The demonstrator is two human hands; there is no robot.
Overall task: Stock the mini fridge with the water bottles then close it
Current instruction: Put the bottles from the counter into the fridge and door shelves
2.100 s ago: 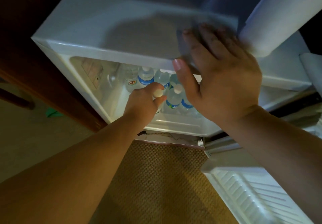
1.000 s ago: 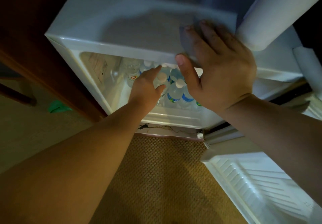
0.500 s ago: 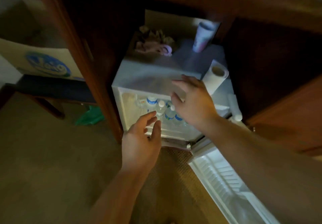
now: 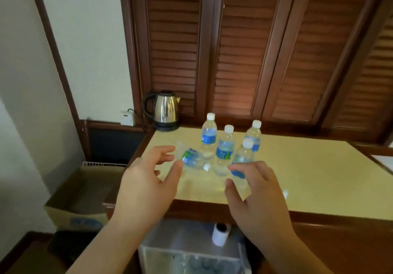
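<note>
- Mini fridge [image 4: 191,246] sits at the near bottom edge of the view, under the wooden counter. Only its grey top and a strip of its open front show, with blurred bottle tops inside.
- A white paper roll [image 4: 220,234] stands on the fridge top, towards its right side.
- Left hand [image 4: 146,185] is raised over the near left part of the counter, fingers spread wide and empty.
- Right hand [image 4: 258,197] is raised over the near edge further right, fingers apart and curved, holding nothing. Its fingertips overlap the nearest bottle in the view; whether they touch it cannot be told.
- A cardboard box [image 4: 78,201] sits on the floor to the left, beside the counter.
- Water bottles are grouped on the pale yellow countertop [image 4: 308,175], just beyond the hands.
- One bottle [image 4: 193,159] lies on its side at the left of the group.
- Four upright bottles [image 4: 225,149] with white caps and blue labels stand close together.
- A steel electric kettle [image 4: 162,109] stands at the far left corner.
- Brown louvred doors [image 4: 244,46] fill the far wall.
</note>
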